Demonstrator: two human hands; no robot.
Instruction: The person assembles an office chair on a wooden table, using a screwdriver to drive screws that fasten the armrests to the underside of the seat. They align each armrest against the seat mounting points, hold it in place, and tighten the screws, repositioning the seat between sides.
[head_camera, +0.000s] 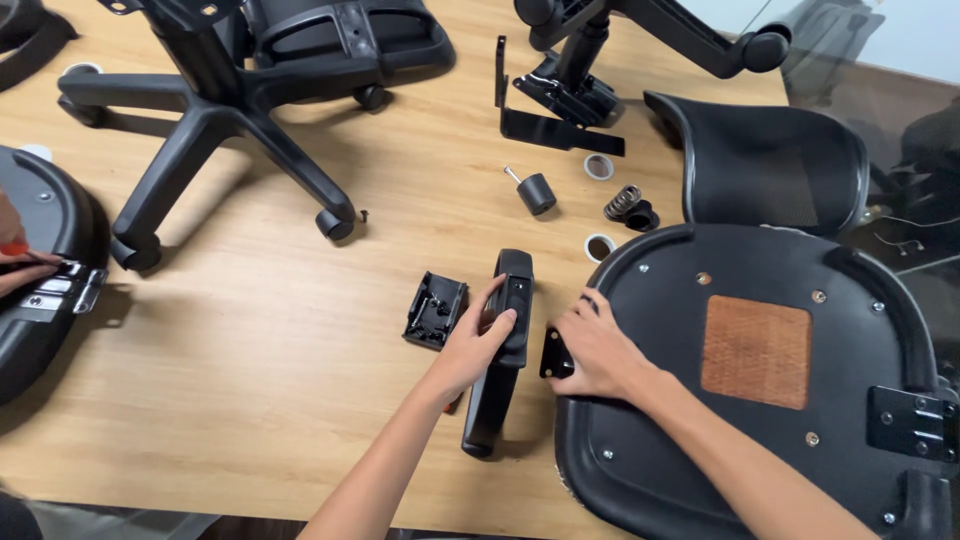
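Gripped the black armrest (503, 350) with the left hand (478, 340), just left of the upturned seat pan (760, 400) on the tabletop (280, 330). Pinched a small black bracket (556, 353) at the seat pan's left edge with the right hand (598, 350). Best done, probably, with armrest kept level and bracket flush against the seat pan.

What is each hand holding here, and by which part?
The left hand grips the black armrest near its upper end. The right hand presses a small black bracket plate at the edge of the upturned seat base.
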